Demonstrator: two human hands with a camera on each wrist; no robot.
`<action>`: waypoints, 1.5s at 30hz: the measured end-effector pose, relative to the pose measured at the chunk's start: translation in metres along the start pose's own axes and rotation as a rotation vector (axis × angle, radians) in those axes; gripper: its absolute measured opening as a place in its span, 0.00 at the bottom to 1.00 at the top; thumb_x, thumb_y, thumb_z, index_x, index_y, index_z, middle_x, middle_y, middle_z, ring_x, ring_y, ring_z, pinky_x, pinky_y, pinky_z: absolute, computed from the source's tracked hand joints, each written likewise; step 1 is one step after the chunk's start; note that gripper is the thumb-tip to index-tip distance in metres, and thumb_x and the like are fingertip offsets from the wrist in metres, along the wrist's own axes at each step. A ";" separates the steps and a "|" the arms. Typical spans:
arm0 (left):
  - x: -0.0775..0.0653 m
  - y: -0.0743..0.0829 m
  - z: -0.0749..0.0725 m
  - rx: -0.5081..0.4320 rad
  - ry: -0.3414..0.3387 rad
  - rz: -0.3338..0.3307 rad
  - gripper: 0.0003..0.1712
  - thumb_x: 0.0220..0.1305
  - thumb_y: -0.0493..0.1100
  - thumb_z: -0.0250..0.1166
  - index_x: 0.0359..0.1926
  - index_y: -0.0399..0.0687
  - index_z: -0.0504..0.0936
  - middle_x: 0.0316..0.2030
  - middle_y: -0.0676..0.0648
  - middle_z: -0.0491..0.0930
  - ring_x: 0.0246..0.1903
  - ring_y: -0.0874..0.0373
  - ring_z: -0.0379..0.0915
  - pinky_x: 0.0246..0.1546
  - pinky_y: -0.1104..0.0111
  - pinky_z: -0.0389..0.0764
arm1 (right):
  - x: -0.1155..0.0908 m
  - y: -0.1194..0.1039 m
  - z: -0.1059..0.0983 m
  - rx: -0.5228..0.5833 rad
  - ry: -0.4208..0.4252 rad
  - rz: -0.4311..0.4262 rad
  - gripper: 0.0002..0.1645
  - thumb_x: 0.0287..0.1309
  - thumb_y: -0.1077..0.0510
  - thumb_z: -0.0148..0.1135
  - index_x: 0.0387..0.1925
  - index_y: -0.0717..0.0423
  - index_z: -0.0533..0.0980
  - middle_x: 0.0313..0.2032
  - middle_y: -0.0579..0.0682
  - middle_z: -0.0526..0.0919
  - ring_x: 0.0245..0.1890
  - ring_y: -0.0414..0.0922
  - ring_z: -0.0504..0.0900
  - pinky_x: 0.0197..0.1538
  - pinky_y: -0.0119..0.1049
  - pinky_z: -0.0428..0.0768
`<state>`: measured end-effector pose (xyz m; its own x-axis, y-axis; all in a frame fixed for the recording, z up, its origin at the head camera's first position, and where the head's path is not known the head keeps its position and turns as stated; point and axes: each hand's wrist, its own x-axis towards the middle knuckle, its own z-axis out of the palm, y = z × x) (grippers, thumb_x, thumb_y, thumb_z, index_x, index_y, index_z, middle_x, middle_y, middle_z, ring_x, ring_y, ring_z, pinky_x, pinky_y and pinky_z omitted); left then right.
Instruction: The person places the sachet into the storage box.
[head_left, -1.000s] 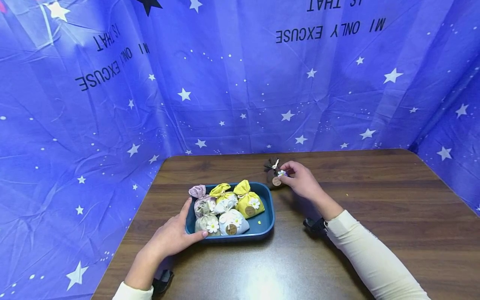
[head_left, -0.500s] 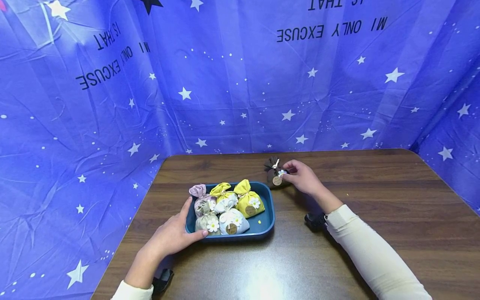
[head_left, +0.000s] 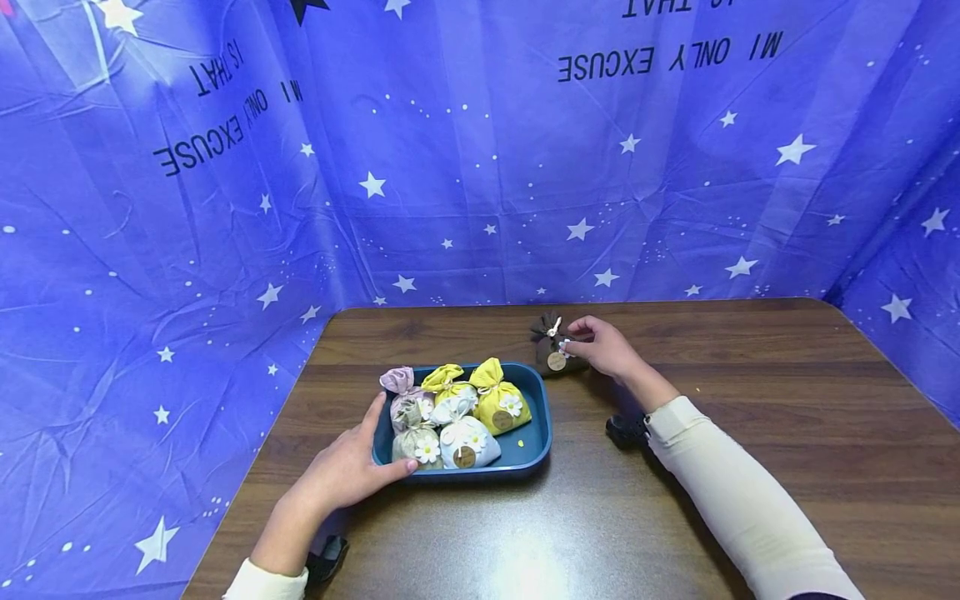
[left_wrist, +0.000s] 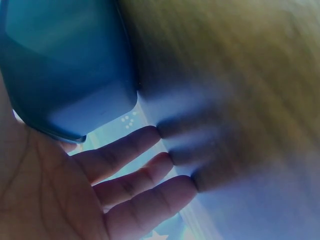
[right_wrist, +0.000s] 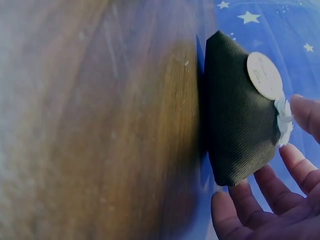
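Observation:
A small dark brown drawstring sachet [head_left: 557,357] stands on the table past the tray's back right corner, with a round tag and a white flower on its front. My right hand [head_left: 611,354] is at its right side, the thumb right at the flower. In the right wrist view the other fingers [right_wrist: 272,190] lie loosely spread along the sachet's side. My left hand [head_left: 345,467] rests on the left end of a blue tray [head_left: 540,446], index finger and thumb spread along the rim. Its remaining fingers [left_wrist: 135,160] extend nearly straight beside the tray wall.
In the tray sit several sachets: a lilac one [head_left: 401,385], two yellow ones, a beige one [head_left: 408,448] and a pale blue one [head_left: 468,446]. A yellow speck [head_left: 521,443] lies beside them. A starry blue curtain [head_left: 480,167] hangs behind the wooden table [head_left: 765,400].
My right hand has shifted slightly at the brown sachet, its index finger moving off the front. The sachet has turned a little, its tag now facing more forward. My left hand and the tray stay put.

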<state>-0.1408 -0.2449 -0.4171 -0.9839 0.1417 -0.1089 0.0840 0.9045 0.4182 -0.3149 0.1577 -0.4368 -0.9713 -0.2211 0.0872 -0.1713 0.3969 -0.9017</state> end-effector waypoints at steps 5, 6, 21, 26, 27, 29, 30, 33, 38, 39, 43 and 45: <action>0.000 0.000 0.000 0.000 -0.003 -0.001 0.71 0.50 0.79 0.63 0.79 0.46 0.40 0.62 0.26 0.70 0.60 0.33 0.70 0.54 0.40 0.72 | 0.003 0.002 0.001 0.017 -0.022 0.022 0.22 0.59 0.63 0.68 0.51 0.71 0.72 0.49 0.65 0.79 0.48 0.53 0.80 0.45 0.32 0.77; -0.001 0.000 0.000 0.000 -0.002 -0.002 0.71 0.50 0.79 0.63 0.79 0.46 0.40 0.62 0.26 0.70 0.60 0.33 0.70 0.54 0.40 0.72 | 0.004 0.002 0.001 0.016 -0.027 0.024 0.23 0.59 0.63 0.68 0.51 0.71 0.72 0.49 0.65 0.78 0.48 0.53 0.79 0.45 0.32 0.77; 0.000 0.000 0.002 0.004 0.004 -0.002 0.71 0.50 0.80 0.63 0.79 0.47 0.40 0.62 0.26 0.70 0.60 0.33 0.69 0.54 0.40 0.72 | 0.006 0.000 -0.001 -0.032 -0.065 0.113 0.23 0.57 0.59 0.70 0.50 0.70 0.74 0.40 0.55 0.77 0.37 0.45 0.74 0.35 0.32 0.74; 0.001 -0.001 0.003 0.004 0.004 -0.004 0.71 0.50 0.80 0.63 0.79 0.47 0.40 0.62 0.26 0.70 0.60 0.33 0.70 0.54 0.40 0.72 | 0.006 -0.001 -0.001 -0.022 -0.103 0.149 0.22 0.59 0.59 0.69 0.48 0.68 0.72 0.39 0.54 0.76 0.33 0.44 0.73 0.28 0.34 0.73; 0.001 -0.001 0.003 0.004 0.005 -0.003 0.71 0.50 0.79 0.63 0.79 0.47 0.40 0.62 0.26 0.70 0.60 0.33 0.70 0.54 0.41 0.72 | 0.005 -0.002 0.000 -0.018 -0.111 0.152 0.22 0.59 0.59 0.69 0.48 0.67 0.72 0.39 0.54 0.76 0.33 0.44 0.74 0.28 0.35 0.74; 0.001 -0.001 0.003 0.002 0.009 -0.003 0.71 0.50 0.79 0.64 0.79 0.47 0.41 0.62 0.27 0.70 0.60 0.33 0.70 0.55 0.41 0.72 | 0.004 -0.002 0.000 -0.007 -0.123 0.156 0.21 0.59 0.59 0.68 0.48 0.67 0.71 0.39 0.54 0.75 0.33 0.44 0.74 0.28 0.35 0.74; 0.001 -0.001 0.002 0.003 0.010 -0.002 0.71 0.50 0.79 0.64 0.79 0.47 0.41 0.62 0.27 0.70 0.60 0.33 0.70 0.55 0.41 0.72 | 0.004 -0.002 0.000 -0.006 -0.124 0.155 0.21 0.59 0.59 0.68 0.48 0.66 0.71 0.39 0.54 0.75 0.33 0.45 0.74 0.28 0.35 0.75; 0.001 0.000 0.002 0.003 0.009 -0.006 0.71 0.50 0.79 0.64 0.79 0.47 0.41 0.63 0.27 0.69 0.60 0.33 0.70 0.55 0.41 0.72 | 0.003 -0.001 0.000 -0.004 -0.120 0.139 0.20 0.59 0.60 0.68 0.47 0.66 0.70 0.38 0.54 0.76 0.32 0.45 0.75 0.27 0.35 0.74; 0.000 0.000 0.001 0.004 0.002 -0.011 0.71 0.50 0.79 0.64 0.79 0.47 0.40 0.63 0.27 0.69 0.60 0.33 0.69 0.55 0.40 0.72 | 0.001 0.001 0.001 -0.001 -0.108 0.108 0.19 0.58 0.61 0.69 0.46 0.66 0.70 0.38 0.54 0.77 0.31 0.44 0.75 0.26 0.35 0.73; 0.000 0.000 0.001 0.005 0.002 -0.011 0.71 0.50 0.79 0.64 0.79 0.46 0.40 0.63 0.27 0.69 0.61 0.33 0.69 0.55 0.40 0.72 | 0.000 0.001 0.002 0.002 -0.104 0.104 0.20 0.58 0.61 0.69 0.45 0.66 0.70 0.38 0.54 0.77 0.30 0.44 0.75 0.26 0.35 0.74; 0.000 0.000 0.001 0.005 0.000 -0.011 0.70 0.50 0.78 0.64 0.79 0.46 0.41 0.63 0.26 0.69 0.61 0.33 0.69 0.55 0.40 0.71 | -0.001 0.002 0.001 0.016 -0.090 0.099 0.21 0.57 0.61 0.70 0.45 0.66 0.70 0.39 0.55 0.77 0.29 0.43 0.74 0.25 0.34 0.74; 0.000 0.000 0.001 0.004 -0.001 -0.014 0.71 0.50 0.79 0.64 0.79 0.46 0.40 0.64 0.27 0.68 0.61 0.33 0.68 0.55 0.40 0.71 | -0.001 0.003 0.001 0.018 -0.086 0.102 0.21 0.56 0.61 0.71 0.45 0.66 0.71 0.40 0.56 0.77 0.29 0.43 0.75 0.25 0.35 0.75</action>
<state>-0.1409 -0.2443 -0.4184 -0.9848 0.1294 -0.1156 0.0709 0.9082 0.4125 -0.3145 0.1582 -0.4396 -0.9658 -0.2562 -0.0411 -0.0687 0.4050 -0.9117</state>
